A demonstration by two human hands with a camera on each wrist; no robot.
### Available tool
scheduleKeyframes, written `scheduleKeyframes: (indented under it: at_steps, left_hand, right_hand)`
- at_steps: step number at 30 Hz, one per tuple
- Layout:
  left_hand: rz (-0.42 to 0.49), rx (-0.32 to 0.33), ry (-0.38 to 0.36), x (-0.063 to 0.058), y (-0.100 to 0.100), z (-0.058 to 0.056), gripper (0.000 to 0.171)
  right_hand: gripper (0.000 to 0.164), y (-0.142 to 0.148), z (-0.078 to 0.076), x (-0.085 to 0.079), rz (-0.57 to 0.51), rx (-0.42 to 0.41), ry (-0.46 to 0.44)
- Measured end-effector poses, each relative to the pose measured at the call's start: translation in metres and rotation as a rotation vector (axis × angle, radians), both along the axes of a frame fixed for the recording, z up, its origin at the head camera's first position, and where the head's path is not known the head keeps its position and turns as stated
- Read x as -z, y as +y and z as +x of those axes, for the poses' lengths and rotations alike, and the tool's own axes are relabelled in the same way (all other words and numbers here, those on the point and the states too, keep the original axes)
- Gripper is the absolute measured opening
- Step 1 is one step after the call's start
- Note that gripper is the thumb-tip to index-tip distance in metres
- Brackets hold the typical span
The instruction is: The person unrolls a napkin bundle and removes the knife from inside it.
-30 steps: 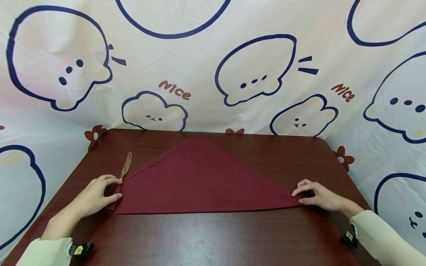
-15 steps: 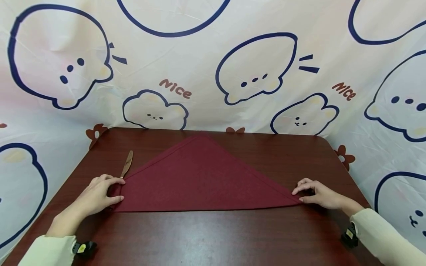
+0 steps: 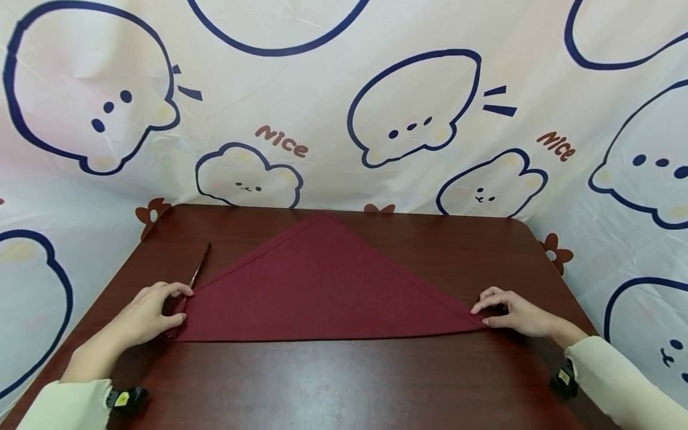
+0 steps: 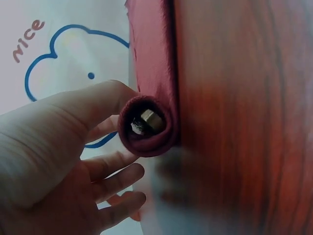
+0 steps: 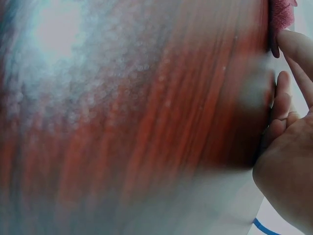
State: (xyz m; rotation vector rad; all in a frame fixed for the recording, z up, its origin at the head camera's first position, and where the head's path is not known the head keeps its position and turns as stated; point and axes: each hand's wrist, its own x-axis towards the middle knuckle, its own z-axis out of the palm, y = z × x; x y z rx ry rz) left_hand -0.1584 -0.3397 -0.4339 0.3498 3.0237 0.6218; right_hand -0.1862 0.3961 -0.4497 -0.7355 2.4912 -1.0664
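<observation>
A dark red cloth napkin (image 3: 322,286) lies folded in a triangle, its peak toward the far table edge. Its left end is wound into a roll (image 4: 128,127), which my left hand (image 3: 145,313) holds between thumb and fingers. From the roll's far end sticks a thin knife blade (image 3: 200,266), seen edge-on. The roll's near opening shows a gold-coloured metal end (image 4: 152,120) and a shiny bit beside it; how many pieces lie inside I cannot tell. My right hand (image 3: 513,313) pinches the napkin's right corner (image 5: 281,17), thumb on the near side.
The brown wood-grain table (image 3: 344,382) shines under a light near its front. A white printed curtain (image 3: 333,107) closes off the back and both sides. A black wrist camera (image 3: 128,399) is strapped to the left wrist, another (image 3: 564,381) to the right.
My left hand shifted slightly right, then back left with the roll. The knife blade has turned from its flat side to its edge. My right hand stays at the corner.
</observation>
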Motion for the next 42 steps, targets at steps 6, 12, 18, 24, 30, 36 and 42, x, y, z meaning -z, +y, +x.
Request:
scheduleKeyframes:
  at_steps: [6,12,18,24,30,36,42]
  left_hand:
    - [0.016,-0.015,0.000,0.004,-0.010,0.001,0.033]
    - [0.046,-0.016,-0.006,0.009,-0.015,0.006,0.032]
    - [0.060,-0.009,0.006,0.009,-0.014,0.006,0.033]
    - [0.039,-0.019,0.000,0.006,-0.014,0.006,0.035]
    - [0.030,-0.023,0.005,0.005,-0.011,0.006,0.040]
    - [0.008,-0.022,-0.016,0.003,-0.006,0.007,0.046]
    - [-0.007,-0.019,-0.013,0.002,-0.005,0.007,0.048]
  right_hand:
    - [0.020,0.003,0.001,0.002,0.007,0.008,-0.013]
    - [0.020,0.001,0.003,0.003,-0.016,-0.003,-0.030]
    - [0.019,0.001,0.003,0.003,-0.016,0.002,-0.019]
    - [0.020,0.000,0.001,0.003,-0.018,-0.009,0.002]
    - [0.020,0.000,0.000,0.002,-0.011,-0.004,0.003]
    - [0.020,0.001,-0.001,0.003,-0.025,-0.007,0.014]
    - [0.020,0.001,0.001,0.003,-0.014,0.007,0.009]
